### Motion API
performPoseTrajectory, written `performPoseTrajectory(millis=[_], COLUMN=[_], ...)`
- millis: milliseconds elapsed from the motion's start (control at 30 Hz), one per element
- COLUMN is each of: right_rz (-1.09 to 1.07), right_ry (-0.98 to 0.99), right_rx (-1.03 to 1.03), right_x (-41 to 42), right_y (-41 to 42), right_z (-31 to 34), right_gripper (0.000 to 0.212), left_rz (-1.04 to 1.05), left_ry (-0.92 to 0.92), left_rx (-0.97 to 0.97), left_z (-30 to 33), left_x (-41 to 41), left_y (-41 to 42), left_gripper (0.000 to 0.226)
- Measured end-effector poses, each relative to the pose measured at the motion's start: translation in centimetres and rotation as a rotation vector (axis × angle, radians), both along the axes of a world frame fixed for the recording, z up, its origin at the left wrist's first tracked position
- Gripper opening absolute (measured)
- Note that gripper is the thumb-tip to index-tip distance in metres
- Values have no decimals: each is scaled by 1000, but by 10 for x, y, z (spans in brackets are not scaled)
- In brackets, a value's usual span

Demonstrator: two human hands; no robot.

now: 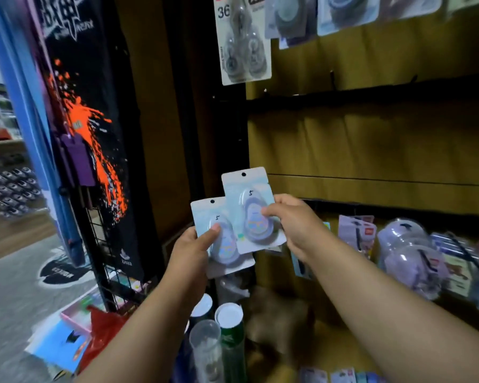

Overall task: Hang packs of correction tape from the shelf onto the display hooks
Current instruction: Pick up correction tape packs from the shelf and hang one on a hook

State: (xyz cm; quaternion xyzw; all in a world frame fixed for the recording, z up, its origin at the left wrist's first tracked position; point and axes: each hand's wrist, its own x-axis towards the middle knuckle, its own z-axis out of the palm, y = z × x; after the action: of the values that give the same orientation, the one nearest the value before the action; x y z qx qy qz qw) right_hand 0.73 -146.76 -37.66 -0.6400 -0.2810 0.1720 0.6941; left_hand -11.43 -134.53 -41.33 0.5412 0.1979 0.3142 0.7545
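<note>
From my head camera, my left hand [190, 251] pinches one pack of correction tape [223, 239], thumb on its clear bubble. My right hand [293, 222] pinches a second pack [249, 208] the same way, and it lies partly over the first. I think I hold each low down so the little hole [243, 174] at the top stays free for a hook. Both packs stick up above my fingers. An empty hook [333, 78] waits far up on the right, well apart from them
</note>
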Motion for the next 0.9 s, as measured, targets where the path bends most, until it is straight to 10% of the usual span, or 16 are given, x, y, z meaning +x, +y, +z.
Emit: performPoseTrajectory(millis=[433,900], right_rz=[-31,-208], right_ry=[-353,-436], right_rx=[236,110], right_x=[26,50], right_y=[78,113], right_z=[114,106], right_gripper=[51,38], left_rz=[107,125], left_ry=[-91,-93], left_rx=[120,95], left_z=[51,44], left_x=[19,18], left_y=[50,68], left_gripper=[21,21])
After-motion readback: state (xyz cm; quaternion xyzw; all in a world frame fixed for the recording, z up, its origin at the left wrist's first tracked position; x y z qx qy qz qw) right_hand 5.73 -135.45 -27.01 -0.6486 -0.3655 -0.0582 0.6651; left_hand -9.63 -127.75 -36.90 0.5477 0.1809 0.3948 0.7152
